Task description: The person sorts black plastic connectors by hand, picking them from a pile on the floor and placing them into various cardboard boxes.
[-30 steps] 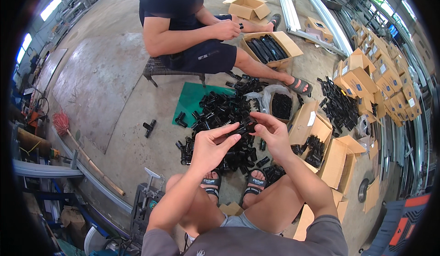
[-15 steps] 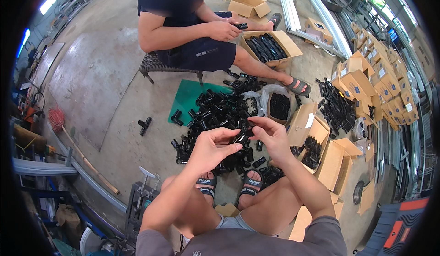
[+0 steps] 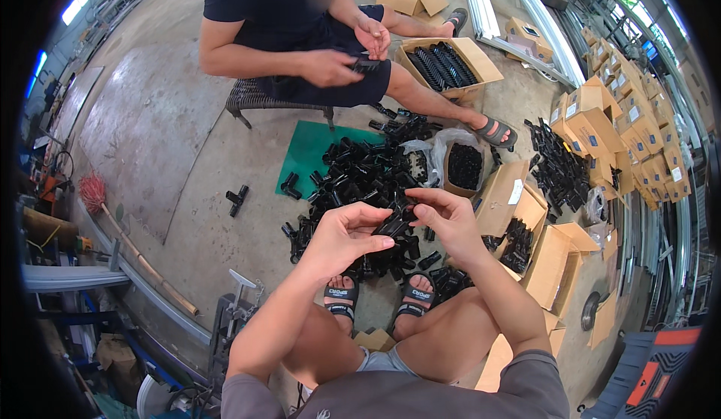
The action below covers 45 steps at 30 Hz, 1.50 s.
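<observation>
Over the heap of black tee fittings [image 3: 353, 167], both my hands hold one glossy black tee fitting [image 3: 394, 224]. My left hand [image 3: 347, 237] grips its left end between thumb and fingers. On the other end, my right hand [image 3: 443, 220] is closed with thumb and forefinger pinching; any small part there is too small to make out. A single tee fitting [image 3: 237, 200] lies apart on the concrete to the left. Another person, seated across the heap, holds a black fitting [image 3: 366, 66] in one hand, with the other hand [image 3: 372, 37] raised beside it.
A green sheet [image 3: 304, 145] lies under the heap's far left. Rightward stand a bag-lined box [image 3: 463, 188] of small black parts and open cartons [image 3: 552, 272]. A carton [image 3: 481, 66] with rows of black fittings sits beside the other person's leg. Stacked cartons [image 3: 627, 122] stand far right.
The other person's hands have come apart, and the one with the fitting has moved down and left. My hands stay almost in place, and the tee fitting between them has turned slightly.
</observation>
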Each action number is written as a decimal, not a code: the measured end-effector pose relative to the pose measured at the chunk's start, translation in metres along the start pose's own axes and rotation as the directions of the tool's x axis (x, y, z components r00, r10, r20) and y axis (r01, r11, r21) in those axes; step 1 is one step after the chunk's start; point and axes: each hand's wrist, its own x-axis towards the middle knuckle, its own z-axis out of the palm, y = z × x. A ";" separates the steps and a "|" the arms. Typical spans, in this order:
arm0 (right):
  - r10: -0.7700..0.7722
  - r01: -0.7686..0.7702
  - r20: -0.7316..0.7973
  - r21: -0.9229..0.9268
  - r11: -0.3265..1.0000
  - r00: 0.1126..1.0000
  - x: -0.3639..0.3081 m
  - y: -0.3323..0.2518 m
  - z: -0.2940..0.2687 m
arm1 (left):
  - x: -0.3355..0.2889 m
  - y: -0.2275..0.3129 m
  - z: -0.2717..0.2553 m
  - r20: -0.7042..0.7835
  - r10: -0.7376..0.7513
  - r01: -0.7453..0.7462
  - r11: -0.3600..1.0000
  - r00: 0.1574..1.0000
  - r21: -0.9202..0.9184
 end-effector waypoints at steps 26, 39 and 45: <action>-0.298 0.267 -0.084 -0.266 0.926 0.951 -0.038 -0.024 0.009 | -0.027 0.007 0.030 -0.020 0.304 -0.285 0.911 0.952 0.298; -0.445 0.399 0.032 -0.503 0.767 0.895 -0.046 -0.035 0.008 | -0.034 0.011 0.025 0.100 0.520 -0.496 0.714 0.848 0.494; -0.455 0.393 0.049 -0.592 0.704 0.889 -0.045 -0.035 0.014 | -0.034 0.005 0.026 0.030 0.440 -0.411 0.809 0.897 0.420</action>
